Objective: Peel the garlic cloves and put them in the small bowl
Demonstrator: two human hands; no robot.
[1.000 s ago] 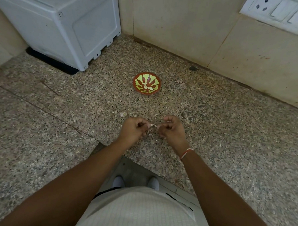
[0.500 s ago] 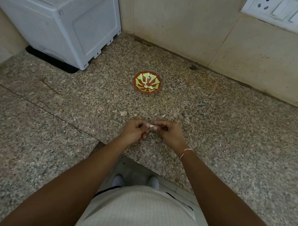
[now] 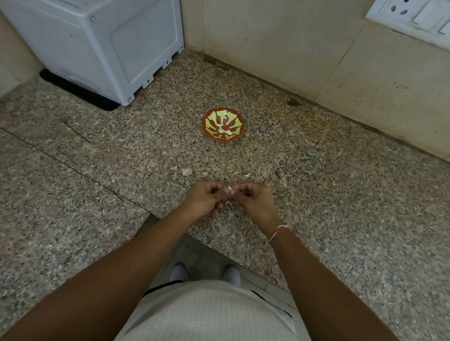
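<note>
Pale garlic clove [image 3: 229, 190] is being pinched between both hands just above the speckled stone tabletop [image 3: 346, 201], the left hand [image 3: 204, 199] steadying it with curled fingers while the right hand [image 3: 253, 200] is working at its skin. Beyond them, well apart, the small bowl [image 3: 222, 125] is holding what look like peeled cloves. Scraps of skin [image 3: 187, 171] are lying near the hands. Peeling cleanly probably calls for a firm hold and small nail pulls, keeping the clove over the tabletop.
</note>
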